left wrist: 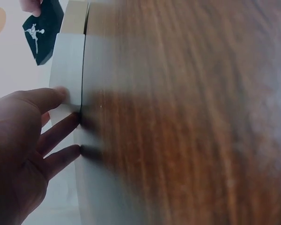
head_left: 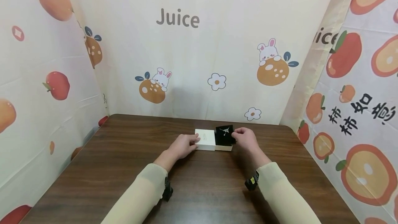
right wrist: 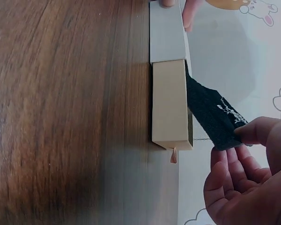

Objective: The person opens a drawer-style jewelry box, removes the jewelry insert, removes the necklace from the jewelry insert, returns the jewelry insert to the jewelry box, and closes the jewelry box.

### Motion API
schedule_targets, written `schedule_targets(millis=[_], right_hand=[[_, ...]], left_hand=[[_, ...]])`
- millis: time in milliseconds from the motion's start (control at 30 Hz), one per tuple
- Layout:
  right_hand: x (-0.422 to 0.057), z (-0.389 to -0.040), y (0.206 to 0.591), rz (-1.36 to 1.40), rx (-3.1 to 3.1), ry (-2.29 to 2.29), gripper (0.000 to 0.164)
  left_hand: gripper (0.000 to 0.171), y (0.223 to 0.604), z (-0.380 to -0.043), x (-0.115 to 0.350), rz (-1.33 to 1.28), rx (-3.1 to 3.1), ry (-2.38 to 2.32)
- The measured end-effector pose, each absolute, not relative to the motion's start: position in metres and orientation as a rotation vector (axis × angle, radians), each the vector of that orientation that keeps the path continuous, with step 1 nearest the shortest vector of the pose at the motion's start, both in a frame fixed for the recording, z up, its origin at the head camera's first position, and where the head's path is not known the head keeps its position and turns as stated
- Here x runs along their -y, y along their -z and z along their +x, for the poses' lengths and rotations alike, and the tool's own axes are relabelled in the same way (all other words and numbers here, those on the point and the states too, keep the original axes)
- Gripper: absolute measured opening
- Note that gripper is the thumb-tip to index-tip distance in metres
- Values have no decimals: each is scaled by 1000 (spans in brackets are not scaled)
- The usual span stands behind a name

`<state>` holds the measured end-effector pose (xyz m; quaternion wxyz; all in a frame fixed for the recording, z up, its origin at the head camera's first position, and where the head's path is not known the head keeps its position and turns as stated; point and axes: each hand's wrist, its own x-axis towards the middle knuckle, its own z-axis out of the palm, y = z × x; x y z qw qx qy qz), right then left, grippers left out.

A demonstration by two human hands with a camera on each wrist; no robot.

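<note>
A white drawer-style jewelry box (head_left: 205, 136) stands at the far middle of the table, its cream inner tray (right wrist: 170, 101) slid partly out to the right. My left hand (head_left: 184, 144) grips the left end of the box's sleeve (left wrist: 68, 61). With thumb and fingers, my right hand (head_left: 247, 138) pinches the right edge of a black jewelry pad (head_left: 223, 135). The pad is tilted up out of the tray, and a silver necklace pendant (right wrist: 230, 111) lies on its face. A thin chain (right wrist: 202, 139) shows between the pad and the tray.
A small ribbon tab (right wrist: 173, 155) sticks out from the tray's end. The brown wooden table (head_left: 199, 189) extends toward me, and a printed cloth (head_left: 192, 51) hangs right behind its far edge. Similar cloths stand at both sides.
</note>
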<state>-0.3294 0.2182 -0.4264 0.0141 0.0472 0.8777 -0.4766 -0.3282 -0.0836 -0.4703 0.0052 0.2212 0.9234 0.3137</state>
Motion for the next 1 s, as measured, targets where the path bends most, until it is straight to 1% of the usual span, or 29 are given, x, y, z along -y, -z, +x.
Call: schedule_targets(millis=[433,800,1000], right_hand=[[-211,-324,422,137,-2725,1664,32],[-202,-316,400,111,-2644,1936,29],[-197,-311,386,66,-2594,2074,24]], left_hand=[[37,467,-324,81,695,-2870,-1005],[47,462,-326,85,713,-2855,-1047],[44,452,-322,85,725,-2926,-1074]])
